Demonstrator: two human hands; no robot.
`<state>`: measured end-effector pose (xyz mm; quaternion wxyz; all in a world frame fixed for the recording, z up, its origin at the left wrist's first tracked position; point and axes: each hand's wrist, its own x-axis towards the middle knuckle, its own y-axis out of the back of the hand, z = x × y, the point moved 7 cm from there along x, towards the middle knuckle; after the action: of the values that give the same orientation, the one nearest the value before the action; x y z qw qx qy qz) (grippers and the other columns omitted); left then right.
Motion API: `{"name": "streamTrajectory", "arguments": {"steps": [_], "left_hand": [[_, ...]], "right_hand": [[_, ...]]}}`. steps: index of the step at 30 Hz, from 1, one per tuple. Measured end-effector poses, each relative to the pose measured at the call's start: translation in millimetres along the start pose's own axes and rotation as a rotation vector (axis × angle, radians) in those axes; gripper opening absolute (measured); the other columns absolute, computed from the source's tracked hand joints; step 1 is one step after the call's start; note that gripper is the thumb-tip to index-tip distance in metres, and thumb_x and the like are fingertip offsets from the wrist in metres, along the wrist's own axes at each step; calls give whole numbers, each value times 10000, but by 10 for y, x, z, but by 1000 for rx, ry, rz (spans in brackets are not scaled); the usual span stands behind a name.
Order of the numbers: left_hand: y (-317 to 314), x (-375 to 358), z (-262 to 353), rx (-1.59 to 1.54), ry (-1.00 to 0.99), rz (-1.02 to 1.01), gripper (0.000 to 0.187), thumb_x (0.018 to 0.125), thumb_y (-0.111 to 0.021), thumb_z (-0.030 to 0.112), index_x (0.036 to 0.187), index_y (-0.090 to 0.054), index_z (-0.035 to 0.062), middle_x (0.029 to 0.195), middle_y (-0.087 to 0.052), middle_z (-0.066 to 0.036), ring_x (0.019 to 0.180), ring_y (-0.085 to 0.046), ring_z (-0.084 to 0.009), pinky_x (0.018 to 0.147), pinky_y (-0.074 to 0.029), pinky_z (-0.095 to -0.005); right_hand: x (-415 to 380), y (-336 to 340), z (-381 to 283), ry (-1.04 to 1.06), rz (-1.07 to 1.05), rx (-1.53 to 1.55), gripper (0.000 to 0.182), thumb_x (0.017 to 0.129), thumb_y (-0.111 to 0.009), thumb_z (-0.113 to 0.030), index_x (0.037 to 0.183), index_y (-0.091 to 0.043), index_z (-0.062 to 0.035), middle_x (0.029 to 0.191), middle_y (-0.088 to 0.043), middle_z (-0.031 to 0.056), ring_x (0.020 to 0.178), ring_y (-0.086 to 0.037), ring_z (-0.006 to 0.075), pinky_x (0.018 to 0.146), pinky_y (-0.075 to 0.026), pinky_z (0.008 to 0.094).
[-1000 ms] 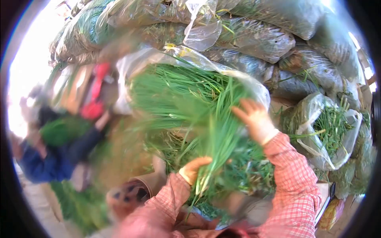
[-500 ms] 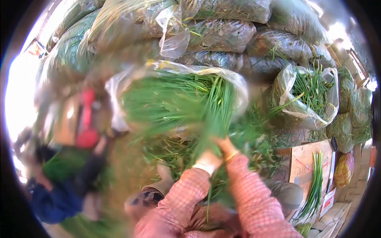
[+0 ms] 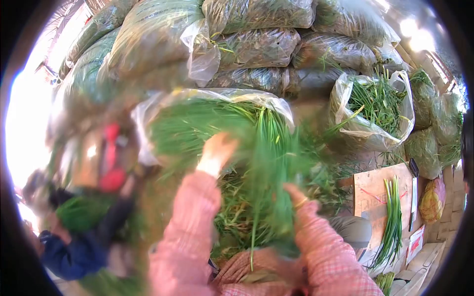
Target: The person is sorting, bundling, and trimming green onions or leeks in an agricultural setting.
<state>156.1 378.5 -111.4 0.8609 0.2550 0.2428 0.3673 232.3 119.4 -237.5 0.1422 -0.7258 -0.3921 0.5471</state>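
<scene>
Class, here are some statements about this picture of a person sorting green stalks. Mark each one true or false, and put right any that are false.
1. The left hand reaches into the open clear bag of green stalks. True.
2. The right hand rests on the cardboard sheet. False: it is at a bunch of stalks.
3. A small bundle of stalks lies on the cardboard sheet. True.
4. The stacked sacks behind are filled with red fruit. False: they hold greenery.

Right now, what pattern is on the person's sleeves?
A pink-and-white check, clearest on the right sleeve in the head view.
</scene>
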Motion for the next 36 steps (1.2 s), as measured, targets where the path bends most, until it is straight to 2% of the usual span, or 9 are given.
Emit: {"name": "streamTrajectory", "arguments": {"steps": [4,7,10,13,15,18,25,33,36], "left_hand": [[-652,933,288,89,28,-10,631,708,-602,458,1104,-550,-31,1148,-528,-240,1067,-506,-366,921,-392,-378],[-1217,1254,258,190,192,-151,728,687,-611,550,1087,-555,-56,1135,-531,-262,1049,-524,-361,901,-410,-380],[-1522,1312,205,127,212,-144,482,736,-610,416,999,-619,13,997,-614,-190,941,-587,-295,798,-463,-354],[-1670,1399,22,116,308,-26,771,593,-787,306,1136,-458,-132,1082,-569,-226,1008,-565,-287,832,-467,-312],[-1694,1378,43,32,185,-98,544,665,-698,254,1073,-518,-59,1016,-592,-181,947,-580,-258,792,-474,-306],[-1517,1196,42,-81,0,-201,244,772,-566,175,977,-609,50,917,-626,-114,856,-602,-214,733,-485,-297],[-603,86,-106,-1187,418,-150,290,716,-620,116,982,-592,3,915,-620,-116,841,-590,-236,758,-483,-336],[676,-710,-231,-1306,-164,-52,592,684,-672,283,1149,-422,14,894,-538,-93,874,-554,-240,802,-483,-380],[1234,-908,-102,-1352,-328,-236,445,695,-684,256,1011,-416,93,931,-493,-38,889,-516,-170,834,-456,-338]], "right_hand": [[-389,-145,-180,128,381,-50,431,719,-670,-138,1116,-540,-34,874,-638,55,783,-607,176,697,-498,322],[231,131,-55,195,-139,-232,491,706,-666,-72,1170,-507,-38,967,-622,53,849,-587,160,753,-478,297],[-136,-139,-279,174,-8,-140,490,704,-665,-29,1168,-509,-39,1034,-601,63,861,-587,167,757,-482,305],[-41,-64,-149,261,-79,-160,553,694,-687,-15,1204,-471,-38,1039,-595,63,874,-583,162,764,-483,305],[-139,-119,-122,263,-104,-94,564,713,-685,-62,1223,-446,-33,1046,-591,70,879,-586,173,774,-487,320],[-557,-347,-5,101,-170,352,522,752,-638,-159,1217,-449,-16,1069,-584,119,934,-582,229,805,-486,365],[-917,-344,750,-147,-365,604,496,803,-541,-258,1202,-457,23,1074,-577,183,972,-569,295,853,-459,429],[-892,-363,1073,-296,-244,512,394,768,-596,-253,1061,-557,7,1036,-600,146,935,-577,297,801,-465,446],[-770,-371,1041,-262,-216,528,374,761,-608,-254,1050,-573,-19,1023,-608,121,935,-581,286,792,-469,446]]}}
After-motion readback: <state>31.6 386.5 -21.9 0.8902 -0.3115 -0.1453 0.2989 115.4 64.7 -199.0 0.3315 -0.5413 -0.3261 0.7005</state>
